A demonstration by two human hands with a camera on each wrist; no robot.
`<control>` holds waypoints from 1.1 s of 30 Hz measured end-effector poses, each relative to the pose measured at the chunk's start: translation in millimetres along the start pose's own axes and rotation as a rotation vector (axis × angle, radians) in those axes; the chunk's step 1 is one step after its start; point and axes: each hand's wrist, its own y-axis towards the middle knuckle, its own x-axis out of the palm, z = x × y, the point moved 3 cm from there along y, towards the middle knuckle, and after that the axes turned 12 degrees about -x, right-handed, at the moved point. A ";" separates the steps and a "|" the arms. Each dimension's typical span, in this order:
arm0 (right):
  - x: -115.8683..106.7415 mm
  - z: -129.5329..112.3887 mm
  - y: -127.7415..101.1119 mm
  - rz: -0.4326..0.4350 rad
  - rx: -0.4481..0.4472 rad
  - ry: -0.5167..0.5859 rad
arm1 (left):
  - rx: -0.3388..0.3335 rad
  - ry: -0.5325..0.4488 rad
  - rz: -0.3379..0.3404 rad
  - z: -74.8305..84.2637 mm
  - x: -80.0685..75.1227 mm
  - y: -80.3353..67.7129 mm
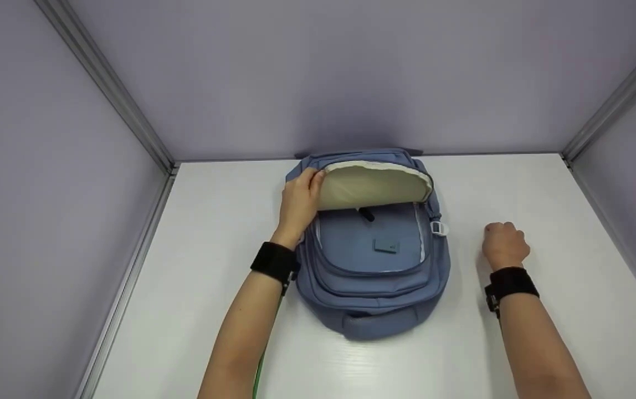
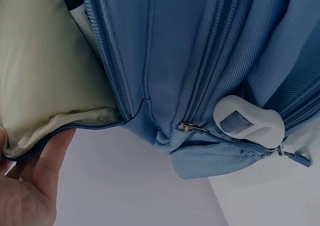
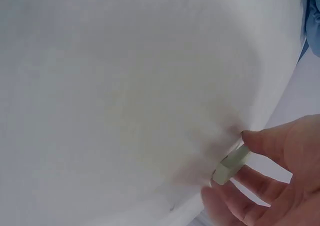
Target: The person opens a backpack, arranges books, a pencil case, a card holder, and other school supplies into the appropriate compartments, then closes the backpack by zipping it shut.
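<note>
Nearest you, your two forearms reach in over the white table [image 1: 545, 183], each with a black wrist strap. Your right hand [image 1: 503, 244] sits on the table to the right of the backpack [image 1: 376, 277], near it but apart. In the right wrist view its fingers [image 3: 280, 141] are curled and pinch a small pale-green object [image 3: 231, 165] at the fingertips — what the object is cannot be told.

Between your arms lies the blue backpack, flat on the table, its bottom end toward you and its top toward the back wall. A small grey patch [image 1: 385, 245] shows on its front panel, and a white buckle [image 1: 439, 228] hangs on its right side; the left wrist view shows that buckle [image 2: 250, 123] close beside the zip lines.

Farther off, your left hand [image 1: 299, 202] grips the left edge of the backpack's opened flap [image 1: 373, 183] — thumb and fingers curled round the rim, holding up the cream lining [image 2: 45, 61]. Something dark [image 1: 366, 214] peeks out just under the flap
</note>
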 end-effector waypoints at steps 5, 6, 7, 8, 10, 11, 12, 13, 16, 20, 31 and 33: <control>-2.9 0.2 1.4 0.008 0.016 0.021 | -0.005 0.003 -0.009 -0.1 0.4 -0.3; -4.0 -0.9 1.8 0.014 0.013 0.023 | -0.006 0.004 -0.007 -0.3 0.7 -0.3; -5.3 -2.5 2.2 0.022 0.009 0.026 | -0.005 0.004 -0.005 -0.3 0.9 -0.2; -6.8 -4.7 2.8 0.034 0.004 0.031 | -0.005 0.004 -0.004 -0.3 1.0 -0.2; -10.3 -11.5 3.4 0.066 -0.013 0.040 | -0.006 0.004 0.004 -0.5 1.1 -0.2; -12.3 -15.7 3.2 0.082 -0.024 0.044 | -0.008 0.004 0.006 -0.7 1.2 -0.2; -14.5 -20.7 2.7 0.105 -0.036 0.046 | -0.010 0.006 0.008 -1.0 1.3 -0.1; -16.8 -26.3 1.9 0.130 -0.051 0.049 | -0.012 0.008 0.010 -1.2 1.4 -0.1; -25.0 -46.0 -2.4 0.235 -0.114 0.050 | -0.016 0.011 0.011 -1.4 1.8 -0.1; -38.9 -78.7 -9.8 0.444 -0.240 0.067 | -0.015 0.008 0.011 -1.4 1.9 -0.7; -48.8 -178.1 -40.3 0.555 -0.817 0.129 | -0.014 0.005 0.003 -1.1 1.1 -2.2; -43.3 -193.9 -45.5 0.499 -0.907 0.131 | -0.016 0.005 0.001 -1.2 1.3 -2.3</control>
